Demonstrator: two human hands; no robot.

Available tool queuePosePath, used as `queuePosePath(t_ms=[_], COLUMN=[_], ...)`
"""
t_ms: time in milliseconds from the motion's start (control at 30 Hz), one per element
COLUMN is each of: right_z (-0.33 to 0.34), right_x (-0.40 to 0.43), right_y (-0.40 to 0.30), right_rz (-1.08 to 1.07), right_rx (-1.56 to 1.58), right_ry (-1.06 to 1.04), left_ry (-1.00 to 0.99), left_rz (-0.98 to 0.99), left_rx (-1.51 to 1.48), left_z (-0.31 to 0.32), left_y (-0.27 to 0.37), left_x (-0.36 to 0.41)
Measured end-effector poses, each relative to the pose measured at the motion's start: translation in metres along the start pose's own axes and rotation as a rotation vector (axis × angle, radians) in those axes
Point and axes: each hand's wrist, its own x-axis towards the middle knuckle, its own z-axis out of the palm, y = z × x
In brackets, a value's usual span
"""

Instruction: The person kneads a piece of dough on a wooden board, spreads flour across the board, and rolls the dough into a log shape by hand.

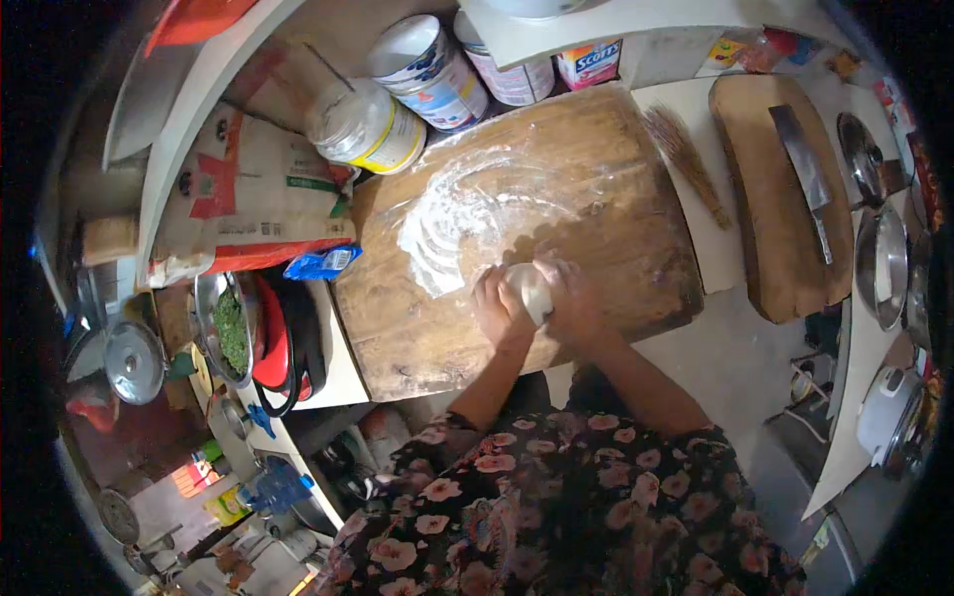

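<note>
A pale, smooth lump of dough (529, 292) lies between my hands over the near part of a wooden board (618, 186). My left hand (501, 305) cups its left side, fingers curled against it. On the dough's right side my right hand (568, 298) presses in, slightly blurred. White flour (447, 231) is spread in streaks on the board, beyond and to the left of the dough.
Tubs and cans (440, 82) line the board's far edge. At left are a printed sack (253, 194), a blue packet (322, 263) and a steel bowl of chopped greens (231, 328). A straw whisk (686, 160) and a cleaver (801, 160) on a thick cutting board (753, 223) lie at right.
</note>
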Motion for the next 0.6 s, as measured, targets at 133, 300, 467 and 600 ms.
queuePosePath(t_ms=[133, 300, 467, 600], right_z=[0.014, -0.005, -0.001, 0.014], right_x=[0.012, 0.029, 0.025, 0.055], right_y=[0.026, 0.031, 0.018, 0.009], right_rz=[0.226, 0.639, 0.752, 0.671], right_rx=[0.078, 0.414, 1.166, 0.811], right_ry=[0.142, 0.182, 0.090, 0.002], left_ry=[0.184, 0.018, 0.047, -0.258], left_rz=[0.304, 0.328, 0.289, 0.090], left_rx=[0.430, 0.531, 0.407, 0.257], left_z=[0.024, 0.040, 0.049, 0.022], left_y=[0.021, 0.037, 0.041, 0.007], left_x=[0.014, 0.087, 0.123, 0.132])
